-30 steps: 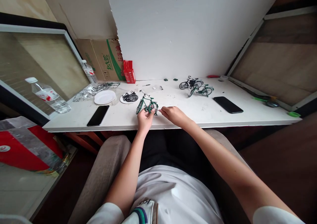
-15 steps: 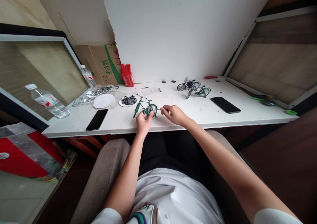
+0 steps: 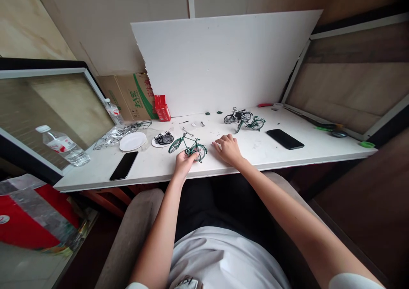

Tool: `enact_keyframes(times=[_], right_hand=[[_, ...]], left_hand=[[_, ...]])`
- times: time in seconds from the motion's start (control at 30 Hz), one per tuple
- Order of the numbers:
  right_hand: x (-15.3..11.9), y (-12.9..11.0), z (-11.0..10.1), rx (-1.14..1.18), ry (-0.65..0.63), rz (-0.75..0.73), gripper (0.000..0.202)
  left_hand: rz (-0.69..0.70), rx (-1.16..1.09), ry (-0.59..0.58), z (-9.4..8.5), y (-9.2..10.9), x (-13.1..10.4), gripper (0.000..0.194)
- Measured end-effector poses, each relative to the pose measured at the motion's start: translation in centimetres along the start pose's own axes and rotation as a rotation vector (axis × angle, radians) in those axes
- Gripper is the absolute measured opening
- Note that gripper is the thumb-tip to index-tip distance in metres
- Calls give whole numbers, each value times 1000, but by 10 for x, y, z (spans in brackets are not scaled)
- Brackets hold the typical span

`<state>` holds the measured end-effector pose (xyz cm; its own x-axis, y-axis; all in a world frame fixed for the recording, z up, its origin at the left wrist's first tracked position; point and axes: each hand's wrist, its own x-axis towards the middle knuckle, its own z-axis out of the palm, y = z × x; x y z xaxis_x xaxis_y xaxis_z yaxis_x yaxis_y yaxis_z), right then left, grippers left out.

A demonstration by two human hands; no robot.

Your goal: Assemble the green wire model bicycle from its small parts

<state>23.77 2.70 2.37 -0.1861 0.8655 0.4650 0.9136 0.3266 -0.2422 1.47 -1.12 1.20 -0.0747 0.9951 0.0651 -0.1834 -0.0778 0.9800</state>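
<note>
My left hand (image 3: 183,165) grips a green model bicycle (image 3: 188,147) low at its rear, thumb near the back wheel. The bicycle tilts a little, its front wheel pointing left. My right hand (image 3: 228,149) rests palm down on the white table (image 3: 255,152), just right of the bicycle, with its fingers apart and bent slightly. I see nothing held in it, though the space under the palm is hidden. Beyond it stand a second green model bicycle (image 3: 252,124) and a black model bicycle (image 3: 237,115).
A plate of black bicycle parts (image 3: 163,139), a white plate (image 3: 133,141) and a phone (image 3: 124,165) lie left. Another phone (image 3: 285,139) lies right. A water bottle (image 3: 64,146) leans at the left edge. Behind are a red box (image 3: 162,108) and a white board (image 3: 220,63).
My right hand has gone from a pinch beside the rear wheel to lying on the table with fingers apart. The held bicycle has tilted, front wheel higher. The whole view has shifted slightly.
</note>
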Motion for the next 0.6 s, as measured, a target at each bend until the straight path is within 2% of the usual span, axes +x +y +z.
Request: enact_keyframes(times=[0.1, 0.2, 0.4, 0.5, 0.6], right_hand=[[3, -9, -3, 429, -62, -75, 60], [3, -19, -4, 847, -175, -100, 60], [1, -28, 0, 1114, -195, 28, 55], [1, -25, 4, 1184, -206, 119, 55], [1, -20, 8, 1203, -175, 195, 58]], left_hand=[[-26, 15, -53, 9, 10, 3, 40], [-28, 61, -131, 18, 17, 9, 34], [-10, 263, -141, 23, 12, 22, 31], [62, 362, -177, 10, 10, 18, 30], [186, 453, -182, -26, 17, 10, 28]])
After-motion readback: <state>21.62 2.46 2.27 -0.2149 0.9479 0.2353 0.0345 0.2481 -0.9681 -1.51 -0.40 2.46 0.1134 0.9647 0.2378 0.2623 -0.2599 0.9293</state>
